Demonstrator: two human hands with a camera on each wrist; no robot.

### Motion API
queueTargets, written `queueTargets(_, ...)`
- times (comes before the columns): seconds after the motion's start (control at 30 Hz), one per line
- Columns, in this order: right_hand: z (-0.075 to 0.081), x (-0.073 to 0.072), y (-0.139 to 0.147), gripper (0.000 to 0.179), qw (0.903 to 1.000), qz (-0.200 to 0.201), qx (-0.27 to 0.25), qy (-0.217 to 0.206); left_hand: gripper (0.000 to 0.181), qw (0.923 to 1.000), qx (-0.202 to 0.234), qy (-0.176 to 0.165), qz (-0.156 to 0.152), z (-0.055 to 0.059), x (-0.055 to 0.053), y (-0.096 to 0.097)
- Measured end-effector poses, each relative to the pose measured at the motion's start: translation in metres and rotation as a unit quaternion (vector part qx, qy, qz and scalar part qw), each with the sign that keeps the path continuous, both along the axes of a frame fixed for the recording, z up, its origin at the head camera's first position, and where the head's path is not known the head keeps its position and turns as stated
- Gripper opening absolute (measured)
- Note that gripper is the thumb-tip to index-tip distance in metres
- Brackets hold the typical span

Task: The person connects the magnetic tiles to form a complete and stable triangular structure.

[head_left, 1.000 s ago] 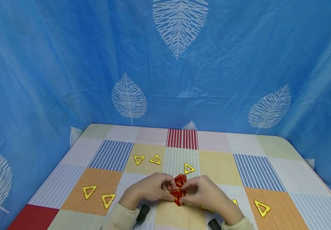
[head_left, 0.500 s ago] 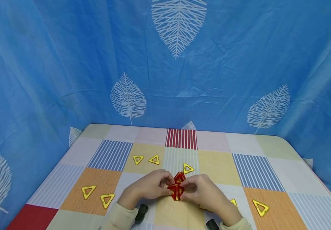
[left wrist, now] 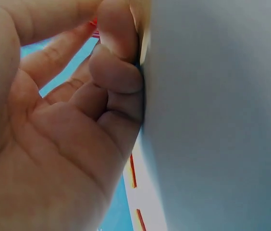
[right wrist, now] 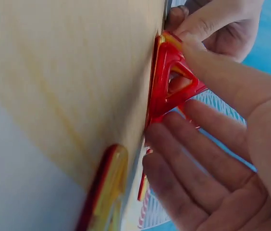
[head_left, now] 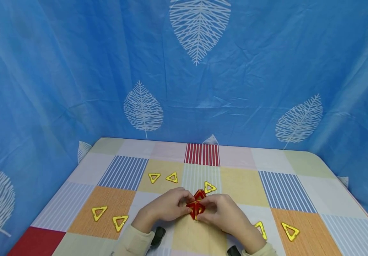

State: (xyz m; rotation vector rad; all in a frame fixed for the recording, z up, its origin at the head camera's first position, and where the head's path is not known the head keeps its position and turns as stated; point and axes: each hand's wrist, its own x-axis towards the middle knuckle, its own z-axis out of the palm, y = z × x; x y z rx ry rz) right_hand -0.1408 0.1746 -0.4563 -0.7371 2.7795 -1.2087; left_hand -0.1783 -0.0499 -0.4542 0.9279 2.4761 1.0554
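A red shape of joined triangles sits between the two hands over the pale yellow square of the patchwork cloth on the counter. Taking that shape as the clock's centre and twelve as away from the person, the left hand is at nine: its thumb and forefinger pinch the near edge, the other fingers curled in. The right hand, at four, has its thumb and fingertips on the opposite side, only a small gap apart, with the shape between them.

Yellow triangles lie around: one near at one o'clock, two at ten to eleven, two further off around nine, two past the right wrist, between three and four. Cream sleeves come in from six. At twelve, beyond the counter, hangs a blue curtain with white leaves.
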Motion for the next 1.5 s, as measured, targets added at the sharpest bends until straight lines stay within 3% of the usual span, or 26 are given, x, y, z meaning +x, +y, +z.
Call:
queueTargets(0.13, 0.0, 0.001, -0.004, 0.035, 0.9993, -0.027, 0.025, 0.009, 0.023, 0.9999, -0.008, -0.012, 0.004, 0.0, 0.0, 0.001)
queueTargets(0.27, 0.0, 0.003, -0.008, 0.031, 0.998, -0.043, 0.045, 0.004, 0.026, 0.9997, -0.013, -0.021, 0.009, -0.001, -0.001, 0.002)
queueTargets(0.4, 0.001, 0.005, -0.011, 0.023, 0.9969, -0.054, 0.056, 0.011, 0.023, 0.9997, -0.016, -0.015, 0.013, -0.002, -0.001, 0.002)
queueTargets(0.73, 0.002, 0.008, -0.011, 0.025, 0.9951, -0.078, 0.061, 0.008, 0.018, 0.9997, -0.014, 0.005, 0.021, -0.001, 0.003, 0.004)
queueTargets(0.97, 0.006, 0.004, -0.016, 0.043, 0.993, -0.095, 0.07, 0.003, 0.018, 0.9996, 0.011, -0.007, 0.023, 0.005, -0.002, 0.0)
queueTargets(1.2, 0.009, 0.0, -0.025, 0.037, 0.9873, -0.114, 0.11, 0.009, 0.02, 0.9988, 0.022, -0.035, 0.027, 0.019, -0.012, -0.023)
queueTargets(1.4, 0.009, 0.0, -0.024, 0.038, 0.9851, -0.125, 0.118, -0.008, 0.02, 0.9991, 0.017, -0.034, 0.022, 0.028, -0.011, -0.062)
queueTargets(1.5, 0.009, 0.001, -0.023, 0.041, 0.9854, -0.123, 0.116, -0.017, 0.02, 0.998, 0.02, -0.054, 0.027, 0.031, -0.008, -0.083)
